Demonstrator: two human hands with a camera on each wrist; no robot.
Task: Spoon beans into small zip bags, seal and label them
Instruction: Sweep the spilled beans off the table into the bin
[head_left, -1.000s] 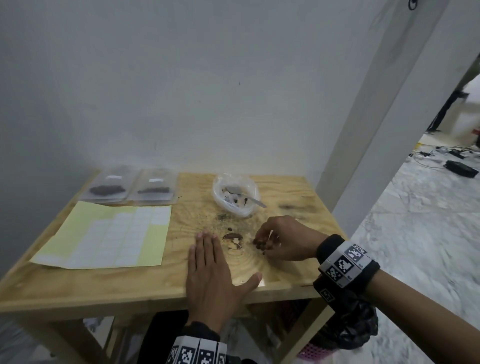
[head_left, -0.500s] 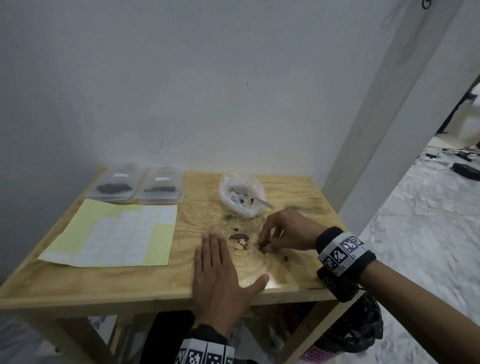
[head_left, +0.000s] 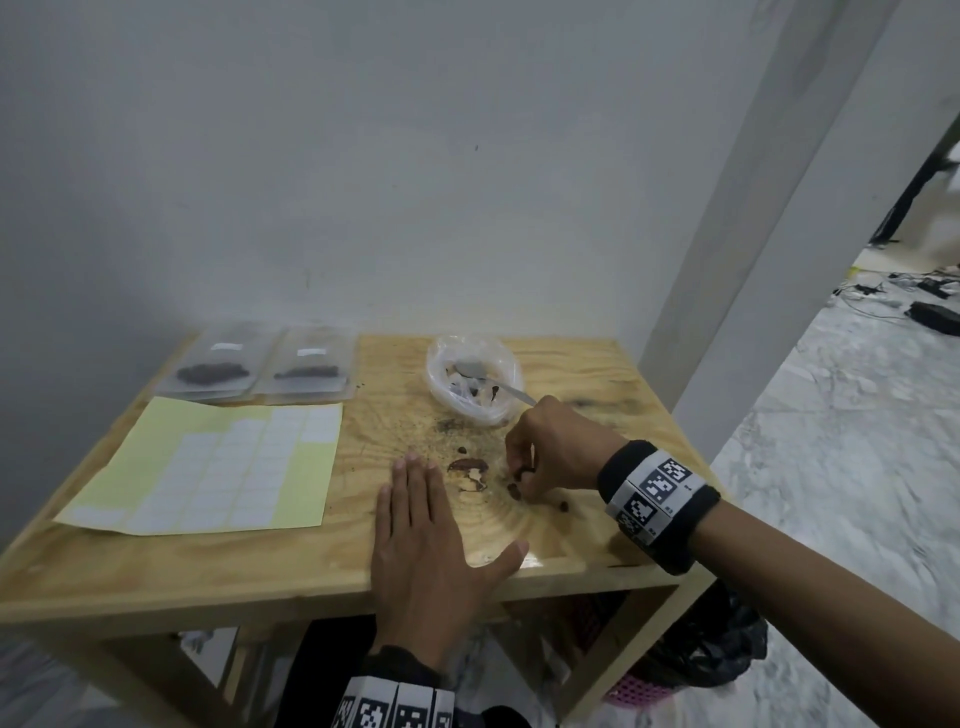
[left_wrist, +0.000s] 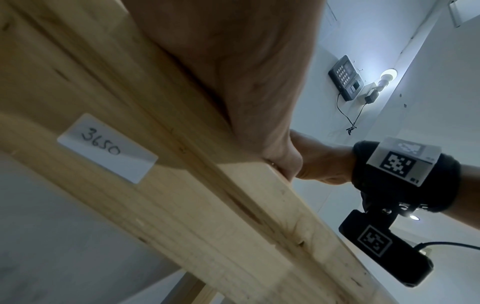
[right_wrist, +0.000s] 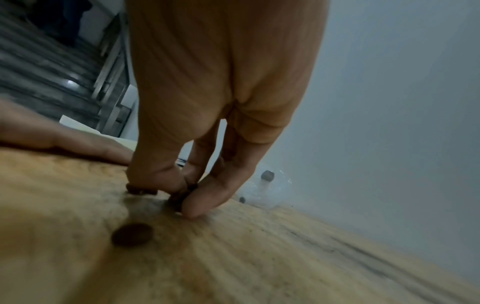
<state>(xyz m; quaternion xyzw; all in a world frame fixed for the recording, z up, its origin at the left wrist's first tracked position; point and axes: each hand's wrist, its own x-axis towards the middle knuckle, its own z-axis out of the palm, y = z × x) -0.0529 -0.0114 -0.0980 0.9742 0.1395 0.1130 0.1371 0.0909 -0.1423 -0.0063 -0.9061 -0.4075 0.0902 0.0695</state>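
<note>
My left hand (head_left: 422, 525) lies flat, palm down, on the wooden table (head_left: 171, 564) near its front edge, fingers straight and thumb spread; in the left wrist view the left hand (left_wrist: 233, 67) presses on the table edge. My right hand (head_left: 524, 470) has its fingertips down on the table, pinching a dark spilled bean (right_wrist: 179, 200). More loose beans (head_left: 514, 489) lie beside it, one bean (right_wrist: 132, 234) nearer the wrist. A clear plastic bag (head_left: 472, 379) with few beans and a metal spoon (head_left: 491, 379) sits behind the right hand. Two filled zip bags (head_left: 260, 366) lie at the back left.
A yellow label sheet (head_left: 208, 462) with several white stickers lies on the left half of the table. A white wall stands directly behind, a pillar (head_left: 753, 208) at the right. Below the table's right side is a pink basket with a black bag (head_left: 691, 654).
My right hand has shifted slightly across the table and its fingertips have closed on a spilled bean. The left hand stays flat in place. The head view drifted a little.
</note>
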